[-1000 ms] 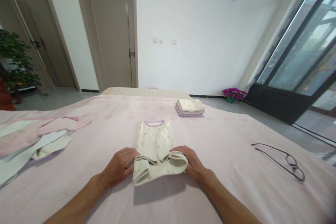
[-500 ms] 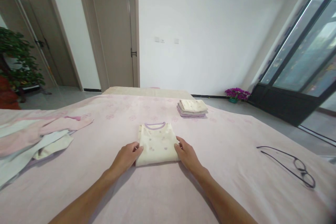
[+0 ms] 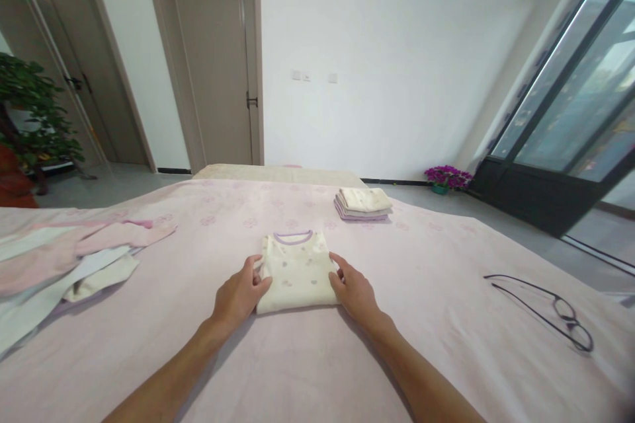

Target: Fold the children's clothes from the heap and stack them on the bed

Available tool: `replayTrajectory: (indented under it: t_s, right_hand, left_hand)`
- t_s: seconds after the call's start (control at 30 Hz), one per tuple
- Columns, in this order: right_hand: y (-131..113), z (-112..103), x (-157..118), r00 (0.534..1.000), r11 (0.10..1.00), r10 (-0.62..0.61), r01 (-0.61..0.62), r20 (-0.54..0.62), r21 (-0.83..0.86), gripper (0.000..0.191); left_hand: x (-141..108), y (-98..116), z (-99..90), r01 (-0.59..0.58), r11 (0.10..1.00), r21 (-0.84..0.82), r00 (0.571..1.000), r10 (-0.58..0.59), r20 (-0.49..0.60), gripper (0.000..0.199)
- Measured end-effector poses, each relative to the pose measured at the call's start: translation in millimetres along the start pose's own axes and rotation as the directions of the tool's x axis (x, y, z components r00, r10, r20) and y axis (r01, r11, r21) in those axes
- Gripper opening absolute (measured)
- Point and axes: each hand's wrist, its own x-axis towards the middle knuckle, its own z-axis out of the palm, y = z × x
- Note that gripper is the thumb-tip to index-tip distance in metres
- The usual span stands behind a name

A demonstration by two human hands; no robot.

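A folded cream shirt (image 3: 295,277) with a lilac neckband and small printed spots lies flat on the pink bedspread, its neckline pointing away from me. My left hand (image 3: 241,291) is at its left edge, the thumb resting on top and the fingers bent along the side. At the right edge my right hand (image 3: 354,284) pinches the fabric between thumb and fingers. Fingertips under the cloth are partly hidden. Beyond it, to the right, sits a neat stack of folded clothes (image 3: 364,203), cream on top and lilac at the bottom.
A loose heap of pink, white and cream clothes (image 3: 74,258) spreads over the left side of the bedspread (image 3: 426,344). Dark-framed glasses (image 3: 555,317) lie open at the right. Past the far edge stand a wall and a pot of purple flowers (image 3: 448,177).
My left hand's fingers have lifted and shifted slightly away from me along the shirt's edge. The right hand's fingers have moved forward a little. The shirt stays in place.
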Motion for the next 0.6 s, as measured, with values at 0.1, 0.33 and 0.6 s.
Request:
replayTrajectory:
  t_s: [0.1, 0.33, 0.6]
  right_hand:
    - [-1.5, -1.2, -1.1, 0.997, 0.997, -0.062, 0.061, -0.048, -0.038, 0.049]
    - [5.5, -8.4, 5.6, 0.970, 0.968, -0.240, 0.243, 0.049, -0.061, 0.038]
    - [45.0, -15.2, 7.1, 0.915, 0.923, -0.376, 0.355, 0.146, 0.150, 0.061]
  left_hand:
    - [5.2, -12.4, 6.8, -0.234, 0.971, -0.057, 0.965, 0.224, -0.134, 0.049]
    - [22.1, -38.2, 14.6, -0.599, 0.793, 0.109, 0.800, 0.600, 0.033, 0.038]
    - [11.8, -43.5, -21.0, -0.599, 0.794, 0.099, 0.767, 0.535, 0.353, 0.066]
